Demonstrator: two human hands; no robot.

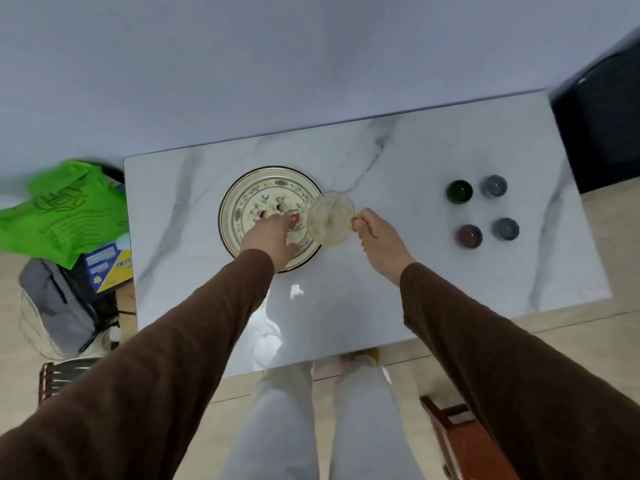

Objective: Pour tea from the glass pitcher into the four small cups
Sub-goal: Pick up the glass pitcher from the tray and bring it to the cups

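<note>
Right hand (pixel 375 237) is pinching the glass pitcher (pixel 329 220) handle at frame centre, four small cups (pixel 483 211) sitting well right; left hand (pixel 273 237) is resting loosely open on the plate (pixel 242 195).

I see a white marble-look table (pixel 415 161). A round flowered plate (pixel 242 188) lies left of its centre, nearer the far edge. Four small cups (pixel 483 211) stand in a square toward the right edge.
</note>
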